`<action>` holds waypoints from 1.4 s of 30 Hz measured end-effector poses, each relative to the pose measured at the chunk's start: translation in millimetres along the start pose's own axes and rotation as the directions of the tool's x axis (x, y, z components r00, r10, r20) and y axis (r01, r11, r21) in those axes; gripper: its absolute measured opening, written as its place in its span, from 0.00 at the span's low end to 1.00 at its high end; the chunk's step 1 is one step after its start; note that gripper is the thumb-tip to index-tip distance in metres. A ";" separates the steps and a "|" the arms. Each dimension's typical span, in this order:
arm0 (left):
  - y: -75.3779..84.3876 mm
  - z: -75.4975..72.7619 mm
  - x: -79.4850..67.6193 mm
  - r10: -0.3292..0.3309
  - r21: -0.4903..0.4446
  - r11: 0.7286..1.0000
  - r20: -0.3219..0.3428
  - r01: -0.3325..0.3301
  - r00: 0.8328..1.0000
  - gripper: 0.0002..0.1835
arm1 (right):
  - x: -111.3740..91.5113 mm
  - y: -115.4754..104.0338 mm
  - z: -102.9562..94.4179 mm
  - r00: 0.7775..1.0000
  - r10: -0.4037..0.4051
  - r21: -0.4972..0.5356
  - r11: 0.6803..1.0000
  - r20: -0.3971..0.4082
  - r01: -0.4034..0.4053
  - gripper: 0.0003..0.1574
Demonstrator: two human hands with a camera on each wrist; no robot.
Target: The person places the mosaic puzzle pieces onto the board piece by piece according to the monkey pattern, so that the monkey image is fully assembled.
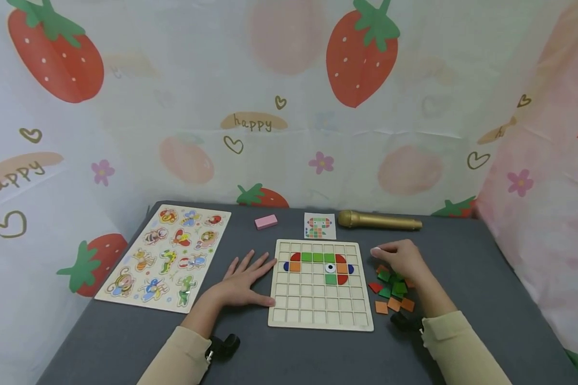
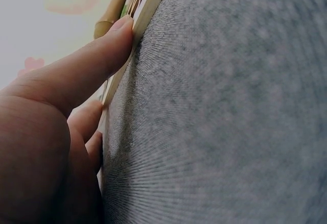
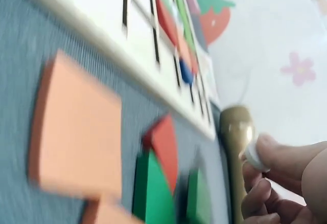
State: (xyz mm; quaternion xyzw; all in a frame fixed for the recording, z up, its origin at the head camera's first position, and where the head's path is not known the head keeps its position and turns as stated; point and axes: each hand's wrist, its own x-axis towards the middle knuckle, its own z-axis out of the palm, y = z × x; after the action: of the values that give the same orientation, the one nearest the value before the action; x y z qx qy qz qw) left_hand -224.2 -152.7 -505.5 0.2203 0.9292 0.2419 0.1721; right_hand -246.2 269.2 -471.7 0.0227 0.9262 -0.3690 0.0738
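My left hand (image 1: 238, 286) lies spread, touching the left edge of the board (image 1: 313, 303): upper rows partly filled, lower ones bare. My right hand (image 1: 404, 259) pinches a white piece (image 3: 254, 158); loose tiles (image 1: 398, 287) nearby seemingly await placing.

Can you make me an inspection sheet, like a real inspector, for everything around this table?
Surface: dark grey table.
Job's things: grid board, partly filled with coloured pieces; loose pieces heaped on its right; small pattern card behind it.
Clutter: picture sheet, pink block, gold microphone.
Hands: left hand spread, touching the board's left edge; right hand pinching a small white piece above the table.
Cables: nothing seen.
Surroundings: strawberry-print cloth behind and on both sides.
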 end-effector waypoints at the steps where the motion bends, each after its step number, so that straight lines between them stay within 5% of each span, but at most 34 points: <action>1: 0.3 -0.2 0.1 0.000 -0.001 1.000 0.000 0.000 1.000 0.56 | -0.8 -3.5 1.8 1.000 -0.014 0.005 1.000 0.003 0.014 0.27; 14: 1.9 2.2 2.5 0.001 0.016 1.000 0.002 -0.001 1.000 0.55 | -5.0 -46.4 35.3 0.997 -0.070 0.191 0.980 0.037 0.061 0.15; 32: 1.4 2.7 2.2 -0.002 0.015 1.000 -0.002 0.002 1.000 0.55 | -3.8 -88.0 99.8 0.983 -0.181 0.090 0.980 0.017 0.179 0.06; 42: 3.0 -0.1 -0.9 -0.001 0.018 1.000 -0.008 0.001 1.000 0.55 | 2.6 -102.3 114.8 0.986 -0.169 -0.021 0.985 -0.008 0.169 0.08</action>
State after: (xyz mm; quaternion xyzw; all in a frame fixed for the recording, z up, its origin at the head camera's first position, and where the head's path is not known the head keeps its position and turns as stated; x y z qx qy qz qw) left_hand -222.5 -150.8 -503.6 0.2204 0.9321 0.2343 0.1667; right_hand -244.9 116.0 -484.8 -0.0548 0.9289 -0.3644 0.0378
